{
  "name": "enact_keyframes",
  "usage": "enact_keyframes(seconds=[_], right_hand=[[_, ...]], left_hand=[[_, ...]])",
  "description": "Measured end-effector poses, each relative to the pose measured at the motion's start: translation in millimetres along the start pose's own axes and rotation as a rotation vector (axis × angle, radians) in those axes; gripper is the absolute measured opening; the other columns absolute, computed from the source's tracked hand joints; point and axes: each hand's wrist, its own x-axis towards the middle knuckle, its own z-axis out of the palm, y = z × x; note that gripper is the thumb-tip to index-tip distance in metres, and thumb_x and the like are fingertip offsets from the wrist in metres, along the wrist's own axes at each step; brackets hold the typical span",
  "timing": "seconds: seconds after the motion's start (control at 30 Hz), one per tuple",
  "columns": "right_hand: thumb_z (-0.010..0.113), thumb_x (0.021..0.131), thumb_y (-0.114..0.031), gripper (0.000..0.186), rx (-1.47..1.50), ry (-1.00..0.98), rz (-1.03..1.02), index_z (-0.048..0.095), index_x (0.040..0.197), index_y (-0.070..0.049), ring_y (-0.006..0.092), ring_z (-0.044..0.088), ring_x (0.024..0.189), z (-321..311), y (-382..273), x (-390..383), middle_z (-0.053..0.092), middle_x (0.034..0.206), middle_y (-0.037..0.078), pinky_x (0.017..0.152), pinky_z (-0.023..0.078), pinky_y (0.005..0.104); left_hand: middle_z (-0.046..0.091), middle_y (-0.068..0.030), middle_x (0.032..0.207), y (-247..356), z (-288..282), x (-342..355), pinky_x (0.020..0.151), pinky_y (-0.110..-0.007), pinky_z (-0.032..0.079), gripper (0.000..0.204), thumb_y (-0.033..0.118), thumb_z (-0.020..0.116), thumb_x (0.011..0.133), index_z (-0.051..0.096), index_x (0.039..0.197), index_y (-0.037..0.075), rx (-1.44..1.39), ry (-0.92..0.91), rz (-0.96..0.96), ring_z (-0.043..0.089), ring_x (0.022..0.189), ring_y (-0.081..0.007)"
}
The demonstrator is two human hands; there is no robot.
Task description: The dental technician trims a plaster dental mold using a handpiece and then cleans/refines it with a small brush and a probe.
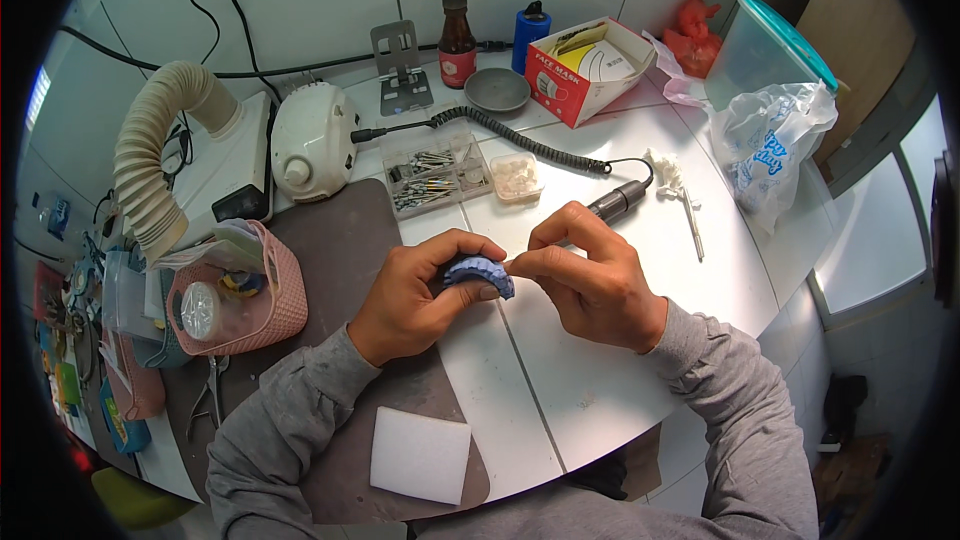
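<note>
My left hand (415,292) grips a blue dental cast (480,273) over the white table, thumb on its front edge. My right hand (588,275) is closed in a pinch at the cast's right end, its fingertips touching the blue surface; whether something small sits between them cannot be told. Just beyond my right hand lies a dark rotary handpiece (617,202) on a coiled cable (520,138). A clear tray of burs (435,176) and a small box of white pieces (517,176) sit behind the hands.
A white motor unit (310,140), a ribbed suction hose (150,155) and a pink basket (262,305) stand at the left. A grey mat (345,240) holds a white pad (420,455) and pliers (210,390). A mask box (585,70), bottles, grey bowl (497,90) and plastic bag (770,135) line the back.
</note>
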Motion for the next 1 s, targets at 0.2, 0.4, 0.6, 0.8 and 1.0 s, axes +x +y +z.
enact_keyframes(seconds=[0.2,0.4,0.6,0.8,1.0], right_hand=[[0.084,0.082,0.009,0.032,-0.011,0.004,-0.019,0.08,0.11,-0.006,0.0268,0.066,0.092,-2.6,-1.8,-0.1,0.066,0.102,0.009,0.077,0.056,0.0391],[0.085,0.082,0.008,0.031,-0.011,0.046,0.005,0.08,0.109,-0.006,0.0264,0.067,0.091,-0.4,-0.5,-0.7,0.066,0.101,0.008,0.076,0.056,0.0386],[0.084,0.083,0.007,0.028,-0.007,0.041,0.007,0.079,0.107,-0.007,0.0266,0.067,0.091,-2.0,-0.9,0.0,0.066,0.1,0.008,0.077,0.056,0.0387],[0.084,0.082,0.008,0.029,-0.01,0.03,0.007,0.079,0.106,-0.007,0.0269,0.066,0.091,-1.7,0.1,-0.2,0.066,0.1,0.008,0.079,0.056,0.0392],[0.084,0.082,0.008,0.029,-0.01,0.014,0.005,0.079,0.106,-0.008,0.0267,0.066,0.091,-2.3,0.0,0.4,0.066,0.1,0.007,0.079,0.056,0.0394]], left_hand=[[0.083,-0.009,0.109,1.6,0.7,1.6,0.09,-0.028,0.062,0.031,0.009,0.085,0.101,0.076,0.129,0.002,0.009,-0.014,0.003,0.079,0.101,-0.0138],[0.083,-0.009,0.108,0.3,-0.9,0.2,0.088,-0.028,0.063,0.032,0.012,0.086,0.1,0.077,0.129,0.001,-0.012,-0.025,-0.009,0.079,0.098,-0.0132],[0.082,-0.0083,0.112,4.5,-2.7,0.3,0.091,-0.028,0.064,0.032,0.009,0.084,0.101,0.075,0.13,0.0,-0.026,-0.069,-0.072,0.078,0.101,-0.0128],[0.083,-0.0075,0.108,2.8,-0.7,0.2,0.086,-0.027,0.063,0.031,0.011,0.084,0.101,0.077,0.129,0.001,-0.057,-0.05,-0.047,0.079,0.095,-0.0119],[0.083,-0.0073,0.108,3.9,-1.4,0.2,0.087,-0.027,0.063,0.03,0.011,0.084,0.101,0.077,0.129,0.001,-0.064,-0.056,-0.061,0.079,0.095,-0.0119]])
